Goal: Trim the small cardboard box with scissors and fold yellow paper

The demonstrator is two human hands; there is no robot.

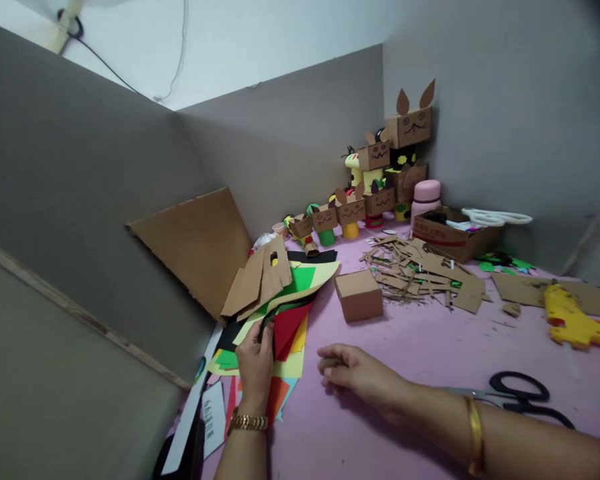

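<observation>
hands (255,343), layered red, green, yellow paper (291,328)

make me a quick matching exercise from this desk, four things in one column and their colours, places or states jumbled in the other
1. left hand
2. small cardboard box
3. glue gun
4. bottle

A. pink, near the back corner
B. yellow, at the picture's right edge
C. gripping coloured paper
D. brown, between the coloured paper and the cardboard scraps

Pairs: 1-C, 2-D, 3-B, 4-A
</observation>
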